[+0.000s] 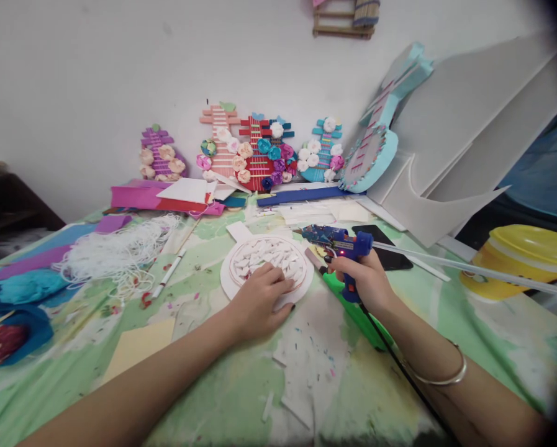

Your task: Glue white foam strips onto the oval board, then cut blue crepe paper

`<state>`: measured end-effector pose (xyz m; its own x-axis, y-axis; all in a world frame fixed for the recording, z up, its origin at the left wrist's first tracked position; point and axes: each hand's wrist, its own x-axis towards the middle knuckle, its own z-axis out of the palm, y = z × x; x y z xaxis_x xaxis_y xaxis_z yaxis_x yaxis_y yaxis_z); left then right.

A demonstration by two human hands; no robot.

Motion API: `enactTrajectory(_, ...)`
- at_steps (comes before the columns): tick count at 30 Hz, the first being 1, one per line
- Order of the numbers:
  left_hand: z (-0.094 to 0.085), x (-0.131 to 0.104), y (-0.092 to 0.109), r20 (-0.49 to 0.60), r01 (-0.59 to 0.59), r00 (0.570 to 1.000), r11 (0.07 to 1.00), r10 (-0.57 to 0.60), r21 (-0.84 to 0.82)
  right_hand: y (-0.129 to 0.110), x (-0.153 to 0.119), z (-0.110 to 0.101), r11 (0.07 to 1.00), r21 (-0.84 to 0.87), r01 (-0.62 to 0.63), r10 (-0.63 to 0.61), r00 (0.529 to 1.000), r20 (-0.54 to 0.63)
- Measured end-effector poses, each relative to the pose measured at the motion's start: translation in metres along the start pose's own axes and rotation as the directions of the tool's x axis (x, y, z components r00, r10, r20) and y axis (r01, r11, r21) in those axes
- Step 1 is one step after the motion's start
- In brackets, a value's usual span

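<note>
Progress: the inner circle of the white disc (226,272) was largely covered with small white pieces (264,250), so this stage was judged well advanced. The area beneath the left hand (260,297) was hidden; its coverage could not be confirmed. The outer rim and the tab (238,231) remained bare. Compared with the decorated guitars (258,152) along the wall, the disc carried no strings or flowers; such work, if required, was judged outstanding.

Disc: it lay flat on the table (203,347), in front of the person, tab directed toward the wall. The pieces were angular, closely packed and irregularly oriented. Reddish lines ringed them; the rim outside was plain white.

Fingers: the left fingers were bent, tips over the pieces; whether they pinched one could not be told. The right hand (369,278) gripped the handle of the glue gun (341,238), fingers wrapped around it. The nozzle pointed left, near the disc's far right edge. A red indicator was lit.
</note>
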<state>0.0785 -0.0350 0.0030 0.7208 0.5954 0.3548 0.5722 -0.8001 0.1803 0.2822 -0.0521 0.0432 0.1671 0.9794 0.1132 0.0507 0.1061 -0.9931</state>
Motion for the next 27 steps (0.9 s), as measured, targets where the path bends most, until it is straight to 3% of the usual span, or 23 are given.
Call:
enactTrajectory(12, 0.0, 0.006, 0.002, 0.063, -0.081, 0.995, 0.982, 0.071, 0.171, 0.003, 0.0, 0.002, 0.998, 0.008, 0.055, -0.055, 0.998, 0.031)
enactTrajectory(15, -0.004, 0.003, -0.001, 0.031, -0.081, 0.996, 0.987, 0.078, 0.139, 0.006, 0.001, 0.0, 0.998, -0.013, 0.059, -0.058, 0.998, 0.036)
enactTrajectory(18, -0.017, -0.004, -0.003, -0.041, -0.081, 0.996, 0.997, 0.081, -0.015, 0.01, 0.003, -0.003, 0.995, -0.048, 0.09, -0.089, 0.996, 0.031)
enactTrajectory(20, -0.029, -0.01, 0.0, 0.037, -0.042, 0.998, 0.974, 0.052, -0.222, 0.012, 0.004, -0.003, 0.991, -0.067, 0.12, -0.118, 0.992, 0.033)
enactTrajectory(23, -0.047, -0.019, 0.011, 0.351, 0.085, 0.933, 0.893, 0.085, -0.443, 0.012, 0.005, -0.003, 0.989, -0.051, 0.142, -0.14, 0.989, 0.036)
enactTrajectory(25, -0.054, -0.025, 0.022, 0.462, 0.132, 0.879, 0.871, 0.118, -0.473, 0.011, 0.004, -0.002, 0.99, -0.035, 0.136, -0.135, 0.991, 0.024)
enactTrajectory(27, -0.054, -0.029, 0.033, 0.498, 0.108, 0.857, 0.898, 0.134, -0.427, 0.011, 0.004, -0.001, 0.992, -0.017, 0.128, -0.128, 0.992, 0.013)
